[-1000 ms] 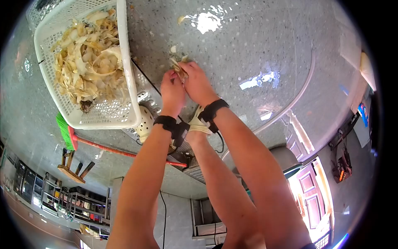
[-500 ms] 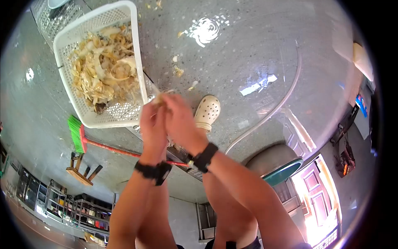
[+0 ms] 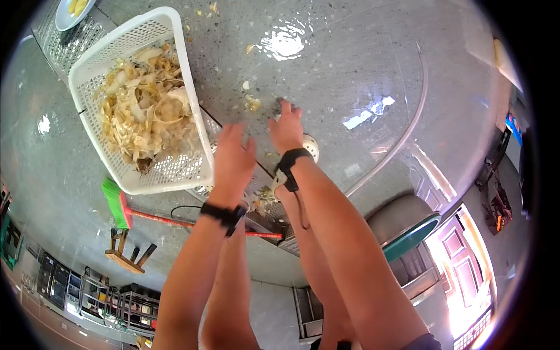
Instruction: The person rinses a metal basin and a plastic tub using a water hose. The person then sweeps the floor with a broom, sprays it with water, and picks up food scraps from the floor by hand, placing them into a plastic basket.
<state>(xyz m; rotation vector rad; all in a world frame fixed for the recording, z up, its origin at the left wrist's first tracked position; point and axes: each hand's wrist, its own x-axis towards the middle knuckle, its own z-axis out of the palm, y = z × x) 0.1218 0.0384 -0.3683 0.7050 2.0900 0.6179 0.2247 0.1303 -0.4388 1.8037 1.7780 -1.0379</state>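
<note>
A white plastic basket (image 3: 201, 134) stands on the floor at the left, heaped with pale yellow-brown vegetable peelings (image 3: 146, 108). Beside its right rim is my left hand (image 3: 234, 160), slightly blurred, with the thumb apart from the fingers and no object visible in it. My right hand (image 3: 287, 128) reaches low over the floor, in front of a cream clog (image 3: 311, 146). Its fingers are apart and bent downward. A small pale spot shows by its thumb; whether the hand touches it I cannot tell. Small scraps (image 3: 252, 104) lie just beyond the hands.
A broom with green bristles (image 3: 115, 204) and a red handle lies left of my legs, near a small wooden stool (image 3: 125, 256). More scraps lie on a drain grate (image 3: 265, 201). At right are a hose (image 3: 408, 131) and a large metal bowl (image 3: 399, 219). A plate (image 3: 70, 20) holds yellow pieces.
My hands were together by the basket's corner, with something pale between the fingers; now they are apart. The right hand has moved right and forward. The view has shifted slightly, showing more of the plate.
</note>
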